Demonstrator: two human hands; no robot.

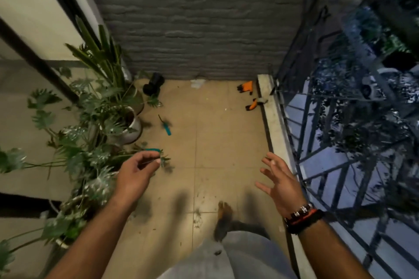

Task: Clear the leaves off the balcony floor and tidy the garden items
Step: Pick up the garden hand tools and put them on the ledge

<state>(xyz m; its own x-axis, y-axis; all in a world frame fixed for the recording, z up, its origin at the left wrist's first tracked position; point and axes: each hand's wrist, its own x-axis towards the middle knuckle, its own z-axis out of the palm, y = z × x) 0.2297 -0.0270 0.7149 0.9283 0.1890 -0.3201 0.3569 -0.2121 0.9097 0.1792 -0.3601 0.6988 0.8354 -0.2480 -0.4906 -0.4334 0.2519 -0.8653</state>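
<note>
Leaves are what we look for first: a small green leaf sprig point(163, 159) on a thin stem is pinched between the thumb and fingertips of our left hand point(136, 171), held above the tan balcony floor point(210, 138); tiny dark leaf bits point(196, 213) lie scattered on the tiles near our bare foot point(223, 213); potted plants point(97, 106) crowd the left edge, their fronds reaching over the floor; a teal-handled tool point(166, 128) lies just beside the pots, a black object point(154, 85) by the grey wall; orange gloves point(248, 88) lie near the kerb; our right hand point(280, 182) hovers with fingers spread, holding nothing, close to the dark railing point(317, 120).
</note>
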